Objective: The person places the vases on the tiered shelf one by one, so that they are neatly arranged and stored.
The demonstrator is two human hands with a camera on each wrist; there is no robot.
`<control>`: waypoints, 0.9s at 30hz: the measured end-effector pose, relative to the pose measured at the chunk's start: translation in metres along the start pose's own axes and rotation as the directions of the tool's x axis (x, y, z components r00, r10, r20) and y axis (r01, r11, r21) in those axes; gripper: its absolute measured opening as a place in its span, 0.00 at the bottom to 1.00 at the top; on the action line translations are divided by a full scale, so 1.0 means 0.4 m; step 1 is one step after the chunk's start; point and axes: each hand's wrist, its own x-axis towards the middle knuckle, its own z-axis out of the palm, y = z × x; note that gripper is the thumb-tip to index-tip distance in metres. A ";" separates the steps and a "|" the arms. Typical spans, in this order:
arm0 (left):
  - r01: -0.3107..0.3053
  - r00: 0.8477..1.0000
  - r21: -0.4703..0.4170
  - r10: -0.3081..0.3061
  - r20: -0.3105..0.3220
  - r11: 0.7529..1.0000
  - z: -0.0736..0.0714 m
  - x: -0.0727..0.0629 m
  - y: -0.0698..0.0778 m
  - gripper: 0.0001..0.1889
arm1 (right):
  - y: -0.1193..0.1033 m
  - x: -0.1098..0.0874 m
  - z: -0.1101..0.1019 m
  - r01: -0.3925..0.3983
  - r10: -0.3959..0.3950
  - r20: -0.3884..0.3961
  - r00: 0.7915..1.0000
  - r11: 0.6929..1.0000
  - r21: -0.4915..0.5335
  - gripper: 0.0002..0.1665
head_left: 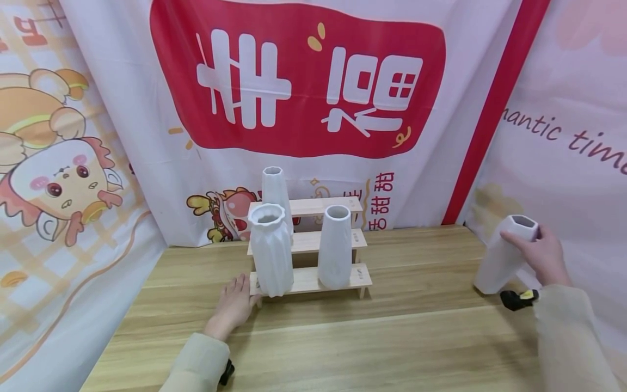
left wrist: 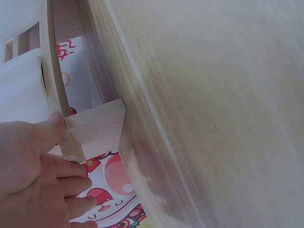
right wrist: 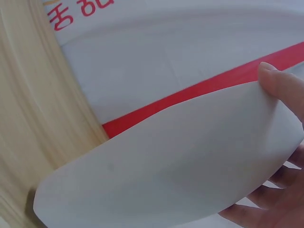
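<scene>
On the right, my right hand [head_left: 546, 256] grips a white faceted vase [head_left: 502, 258] near its mouth. The vase tilts, its lower end at the table; the right wrist view shows the thumb [right wrist: 270, 76] on one side and fingers on the other. My left hand [head_left: 234, 305] is at the left end of a three-step wooden stand [head_left: 306, 281], the bottom board's end [left wrist: 71, 148] pinched between thumb and fingers. On that bottom board stand a white ribbed vase [head_left: 271, 250] at left and a smooth white vase [head_left: 336, 247] at right. Another white vase [head_left: 274, 185] stands behind, its lower part hidden.
The stand is on a wood-grain table [head_left: 392, 337]. Printed cloth [head_left: 303, 147] hangs behind the table, with more cloth at the left [head_left: 59, 163] and right [head_left: 563, 81], close beside the held vase.
</scene>
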 end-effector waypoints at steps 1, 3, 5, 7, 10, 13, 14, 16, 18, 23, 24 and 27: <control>0.001 1.000 0.002 -0.001 0.000 1.000 0.000 0.000 0.000 0.32 | -0.007 0.000 0.001 -0.001 0.001 0.006 1.000 1.000 0.005 0.48; 0.001 1.000 0.001 -0.001 0.001 1.000 0.001 0.000 -0.001 0.32 | -0.020 0.001 0.005 0.004 -0.004 0.007 1.000 1.000 0.006 0.48; 0.002 1.000 -0.001 -0.002 0.003 1.000 0.001 0.000 -0.002 0.32 | -0.032 0.002 0.011 0.012 -0.012 0.003 1.000 1.000 0.004 0.47; 0.003 1.000 -0.002 -0.003 0.004 1.000 0.002 0.000 -0.002 0.32 | -0.044 0.003 0.017 0.016 -0.016 0.006 1.000 1.000 0.007 0.47; 0.005 1.000 -0.007 -0.005 0.004 1.000 0.003 0.000 -0.003 0.32 | -0.064 0.005 0.027 0.022 -0.023 0.011 1.000 1.000 0.021 0.47; 0.005 1.000 -0.013 -0.005 0.002 1.000 0.004 -0.001 -0.003 0.32 | -0.086 0.005 0.037 0.026 -0.027 0.015 1.000 0.999 0.036 0.48; 0.004 1.000 -0.014 -0.004 0.001 1.000 0.003 -0.001 -0.003 0.32 | -0.094 0.005 0.041 0.031 -0.031 0.012 0.999 0.999 0.040 0.47; 0.003 1.000 -0.016 -0.003 -0.001 1.000 0.003 -0.002 -0.003 0.32 | -0.109 0.006 0.048 0.036 -0.037 0.009 0.999 0.998 0.043 0.48; 0.001 1.000 -0.018 -0.001 -0.003 1.000 0.003 -0.002 -0.003 0.32 | -0.126 0.007 0.054 0.041 -0.042 0.017 0.999 0.998 0.055 0.48; -0.001 1.000 -0.022 0.001 -0.001 1.000 0.002 -0.003 -0.003 0.32 | -0.168 0.007 0.068 0.062 -0.064 0.028 0.998 0.996 0.063 0.47; -0.001 1.000 -0.022 0.001 -0.001 1.000 0.002 -0.003 -0.003 0.32 | -0.176 0.008 0.070 0.070 -0.072 0.026 0.997 0.996 0.062 0.47; 0.000 1.000 -0.020 0.000 0.001 1.000 0.001 -0.003 -0.004 0.32 | -0.200 0.009 0.080 0.092 -0.094 0.024 0.995 0.994 0.063 0.46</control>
